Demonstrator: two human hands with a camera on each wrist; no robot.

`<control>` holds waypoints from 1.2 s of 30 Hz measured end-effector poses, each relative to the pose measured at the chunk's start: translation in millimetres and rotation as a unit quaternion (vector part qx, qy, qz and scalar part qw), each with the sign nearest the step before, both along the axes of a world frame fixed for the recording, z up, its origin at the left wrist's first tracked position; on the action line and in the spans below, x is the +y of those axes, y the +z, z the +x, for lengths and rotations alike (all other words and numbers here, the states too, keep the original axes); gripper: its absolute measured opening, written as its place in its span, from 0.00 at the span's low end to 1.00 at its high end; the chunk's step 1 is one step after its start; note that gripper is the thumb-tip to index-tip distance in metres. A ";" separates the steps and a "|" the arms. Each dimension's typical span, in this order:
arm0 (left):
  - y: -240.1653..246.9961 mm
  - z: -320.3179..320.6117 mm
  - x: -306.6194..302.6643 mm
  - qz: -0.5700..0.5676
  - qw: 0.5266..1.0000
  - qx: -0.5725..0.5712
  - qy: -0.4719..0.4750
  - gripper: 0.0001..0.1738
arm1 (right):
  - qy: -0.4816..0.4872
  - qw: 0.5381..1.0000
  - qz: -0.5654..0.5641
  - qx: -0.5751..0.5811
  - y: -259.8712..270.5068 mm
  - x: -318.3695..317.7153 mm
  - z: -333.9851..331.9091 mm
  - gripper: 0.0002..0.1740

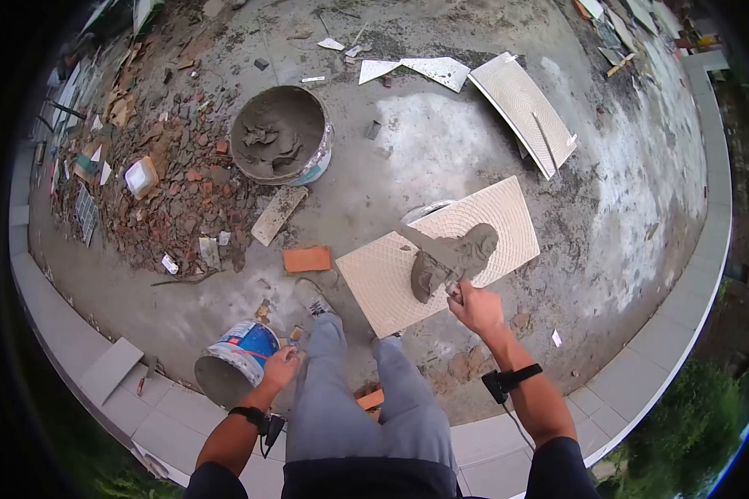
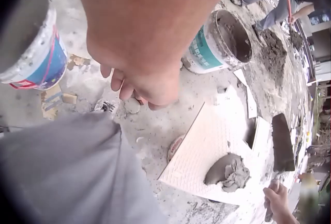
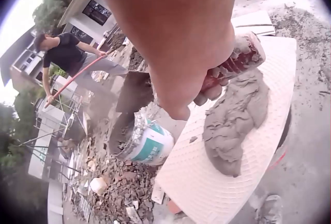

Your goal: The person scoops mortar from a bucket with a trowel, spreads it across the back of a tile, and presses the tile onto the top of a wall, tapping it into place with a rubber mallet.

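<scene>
My right hand (image 1: 478, 308) grips a trowel by its handle, which looks red and mortar-smeared (image 3: 243, 61) in the right wrist view. The trowel's flat grey blade (image 2: 283, 143) stands raised over the tile. A heap of wet grey mortar (image 3: 235, 123) sits on the textured back of a large pale tile (image 1: 383, 291), which lies in front of my legs on top of a round container, mostly hidden. My left hand (image 1: 283, 366) hangs beside my left leg, near a blue-and-white bucket (image 1: 254, 341), its fingers loosely curled and holding nothing.
Beyond the tile stands a large bucket (image 1: 320, 158) of mortar. An orange brick (image 1: 307, 259) and rubble (image 1: 191, 166) lie to the left. More tiles (image 1: 524, 108) lean at the back right. Another person (image 3: 72, 61) holds a long red-handled tool farther off. A low tiled ledge (image 1: 641, 366) curves around.
</scene>
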State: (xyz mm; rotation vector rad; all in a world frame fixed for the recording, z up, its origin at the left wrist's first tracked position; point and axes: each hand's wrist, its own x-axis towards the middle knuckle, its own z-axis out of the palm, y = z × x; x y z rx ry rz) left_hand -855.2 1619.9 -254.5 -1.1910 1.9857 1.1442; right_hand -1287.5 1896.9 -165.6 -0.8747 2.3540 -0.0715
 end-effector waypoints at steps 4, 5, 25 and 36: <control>-10.3 32.4 -8.4 0.048 0.999 -0.010 0.017 0.24 | 0.021 0.997 -0.072 -0.029 -35.7 -167.3 18.8 0.18; -2.3 34.9 -6.8 0.042 0.998 -0.018 0.035 0.24 | 0.020 0.994 -0.104 -0.037 -51.4 -206.2 23.0 0.19; -35.5 169.3 5.4 0.116 0.947 0.001 0.300 0.22 | -0.033 0.956 -0.054 -0.288 -42.5 -302.7 102.5 0.41; -56.7 146.9 8.6 0.111 0.921 0.133 0.350 0.21 | -0.202 0.932 -0.185 -0.238 -168.9 -330.0 114.6 0.29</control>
